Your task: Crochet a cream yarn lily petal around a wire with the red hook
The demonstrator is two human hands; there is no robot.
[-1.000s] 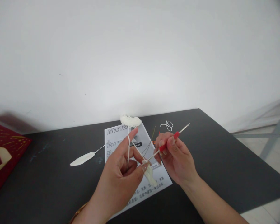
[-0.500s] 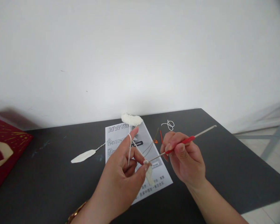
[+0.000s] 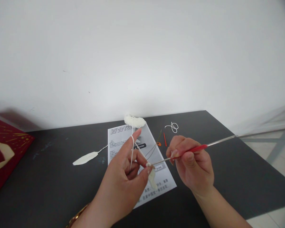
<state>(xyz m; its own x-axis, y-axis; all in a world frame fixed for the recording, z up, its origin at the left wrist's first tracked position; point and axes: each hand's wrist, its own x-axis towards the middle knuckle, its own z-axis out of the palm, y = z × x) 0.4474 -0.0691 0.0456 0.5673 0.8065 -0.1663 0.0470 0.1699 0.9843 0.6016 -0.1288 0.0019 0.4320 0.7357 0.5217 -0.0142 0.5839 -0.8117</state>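
Observation:
My left hand (image 3: 127, 174) pinches a small white crochet piece (image 3: 152, 180) between thumb and fingers. White yarn (image 3: 132, 150) loops over its raised index finger and runs back to a white yarn skein (image 3: 134, 121) near the wall. In my right hand (image 3: 192, 161) is a crochet hook (image 3: 197, 148) with a red grip and metal ends. One tip of the hook meets the top of the crochet piece; the exact stitch is hidden by my fingertips. The other end points up to the right.
Under my hands lies a printed sheet (image 3: 144, 199) on the black table (image 3: 49, 190). A finished-looking white petal shape (image 3: 85, 158) rests left. An orange stitch marker (image 3: 159, 144), a red needle (image 3: 165, 139) and a white yarn scrap (image 3: 173, 127) lie behind. A red box (image 3: 9, 142) stands far left.
My right hand has moved to the right with the crochet hook, which now slants less steeply. My left hand and the crochet piece have stayed nearly in place.

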